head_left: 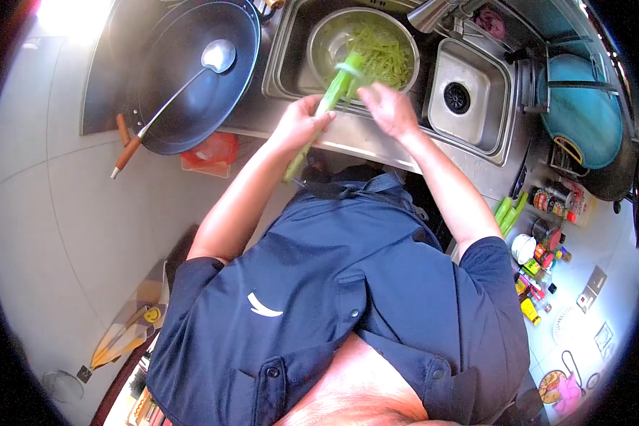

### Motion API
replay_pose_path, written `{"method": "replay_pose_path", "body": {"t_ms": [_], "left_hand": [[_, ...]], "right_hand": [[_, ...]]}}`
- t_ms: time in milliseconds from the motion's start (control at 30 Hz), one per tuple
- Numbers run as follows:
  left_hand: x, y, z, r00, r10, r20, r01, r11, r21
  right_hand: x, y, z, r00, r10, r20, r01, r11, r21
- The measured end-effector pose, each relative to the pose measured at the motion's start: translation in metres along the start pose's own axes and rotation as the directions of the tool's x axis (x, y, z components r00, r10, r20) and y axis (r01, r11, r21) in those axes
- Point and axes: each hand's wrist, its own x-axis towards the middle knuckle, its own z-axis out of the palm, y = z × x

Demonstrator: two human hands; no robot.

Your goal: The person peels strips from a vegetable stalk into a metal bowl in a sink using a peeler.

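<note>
My left hand (303,124) is closed round a long, light green vegetable stalk (331,94), which looks like celery. The stalk slants, its upper end over the metal bowl (319,39) and its lower end near my apron or shirt front. Close to that upper end, my right hand (389,110) is closed on a pale tool that looks like a peeler (351,72), blurred and touching the stalk. Thin green strips (385,53) fill much of the bowl, which sits in the larger sink basin (280,71).
To the left stands a big dark wok (184,92) with a ladle (219,56) lying in it. A small sink (479,128) is on the right. Beyond it are a turquoise basin (582,113), green stalks (508,215) and several bottles (539,266).
</note>
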Motion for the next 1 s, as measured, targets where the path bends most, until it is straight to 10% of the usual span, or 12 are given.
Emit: {"method": "replay_pose_path", "body": {"t_ms": [233,433,533,1000], "left_hand": [[0.004,0.004,0.001,1.000,0.015,-0.019,-0.013,0.996,0.083],[0.000,-0.004,-0.003,0.997,0.031,-0.070,-0.015,0.975,0.223],[0.001,-0.008,-0.005,0.995,0.061,-0.080,-0.041,0.974,0.224],[-0.005,-0.019,-0.022,0.973,0.072,-0.219,-0.045,0.991,0.126]], "right_hand": [[-0.013,-0.009,0.009,0.986,-0.080,0.147,0.087,0.995,-0.045],[0.045,0.050,-0.026,0.929,0.341,-0.141,-0.352,0.935,-0.055],[0.046,0.061,-0.024,0.934,0.230,-0.272,-0.255,0.965,-0.059],[-0.019,0.052,0.041,0.965,0.083,0.248,-0.060,0.993,-0.098]]}}
